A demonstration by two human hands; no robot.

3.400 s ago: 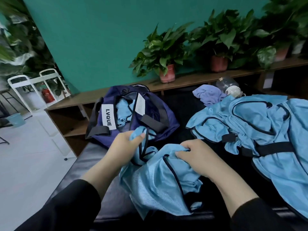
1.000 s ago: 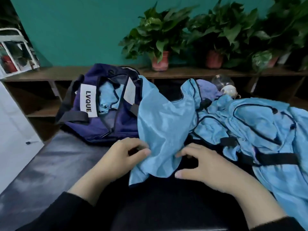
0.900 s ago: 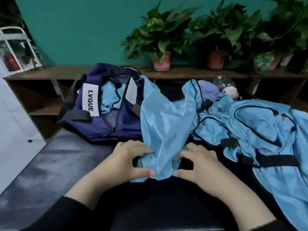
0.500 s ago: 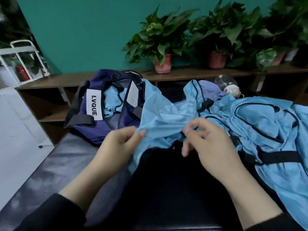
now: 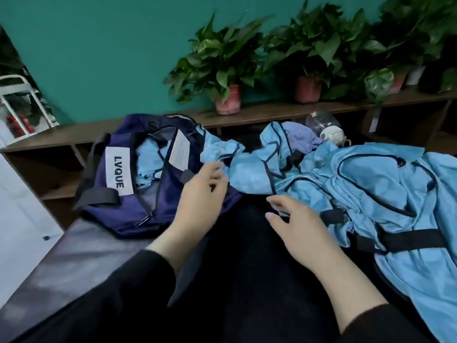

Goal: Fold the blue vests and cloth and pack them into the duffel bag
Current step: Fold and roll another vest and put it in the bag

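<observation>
A navy duffel bag [image 5: 123, 206] with a white LVQUE label lies open at the left of the black table, blue fabric showing inside it. A light blue vest [image 5: 249, 174] lies bunched between the bag and a pile of blue vests [image 5: 385, 194] on the right. My left hand [image 5: 200, 196] hovers at the bunched vest's left edge, fingers relaxed, holding nothing. My right hand [image 5: 296, 224] hovers just below the vest with fingers spread, also holding nothing. A purple cloth [image 5: 300, 139] sits on the pile's far side.
The black padded table [image 5: 235, 256] ends at the left above a white floor. Behind it a wooden shelf [image 5: 272, 112] carries potted plants [image 5: 222, 68]. A clear bottle with a white cap [image 5: 326, 125] lies beside the purple cloth.
The vest I held spread and pinched at its near edge has been folded away from me and released. It now lies bunched farther back, and both hands are free.
</observation>
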